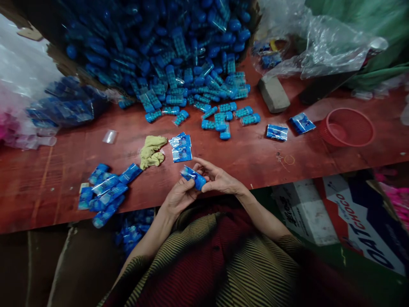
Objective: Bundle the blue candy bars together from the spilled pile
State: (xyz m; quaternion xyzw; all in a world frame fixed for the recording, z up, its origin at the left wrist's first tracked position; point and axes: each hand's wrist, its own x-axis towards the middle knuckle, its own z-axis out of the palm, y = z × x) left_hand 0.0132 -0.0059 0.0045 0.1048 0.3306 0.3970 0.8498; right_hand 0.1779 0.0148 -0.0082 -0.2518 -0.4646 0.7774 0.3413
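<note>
Close to the table's front edge, both hands are on one small blue-capped bottle (198, 181) with a printed blue label around it. My left hand (179, 197) is closed on its lower left side, the thumb lying on the label. From the right, my right hand (222, 180) pinches it near the cap, thumb in front and fingers behind. Just beyond them lie several flat printed blue labels (182, 154), with a crumpled yellow-green cloth (151, 152) to their left. A pile of blue labelled bottles (107, 192) rests on the table at the left.
At the back, a large heap of clear bottles with blue caps (179, 85) spills onto the red table (236, 162). To the right are a grey block (274, 94), two blue label stacks (276, 132) and a red basket (348, 128). Cartons (358, 221) stand below.
</note>
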